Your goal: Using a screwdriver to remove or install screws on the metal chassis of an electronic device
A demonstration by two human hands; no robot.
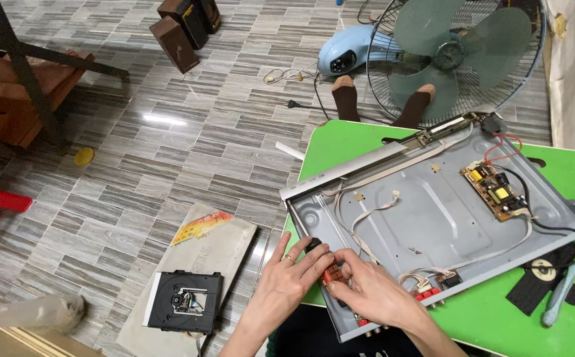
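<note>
Here, nearest to the camera, both hands meet at the 6 o'clock part of the view, over the near corner of an opened grey metal chassis (426, 218). The left hand (286, 277) comes up from 7 o'clock with the wrist straight; its fingers are bent, a ring shows on one finger, and the fingertips pinch a small red-orange part (331, 274) together with a dark knob-like piece just above it. The right hand (372, 291) comes from 5 o'clock, palm down, fingers curled, and its fingertips press on the same small part from the other side. So both hands are closed on this part, which sits at the near left corner of the chassis, just inside the rim.

Right beside the right hand, at 3 o'clock from it, red and white connectors (425, 289) stand on the chassis edge. The chassis lies tilted on a green table (565, 178). Inside it, flat pale ribbon cables (366, 218) run across the floor, and a brown circuit board (495, 190) with yellow parts sits toward 2 o'clock. At 4 o'clock on the table lie blue-handled pliers (565, 291).

On the tiled floor at 8 o'clock, a black disc drive unit (185, 301) rests on a grey cover panel (201, 264). Far at 1 o'clock stands a green-bladed fan (456, 56), and in front of it two feet in brown socks (380, 99)
</note>
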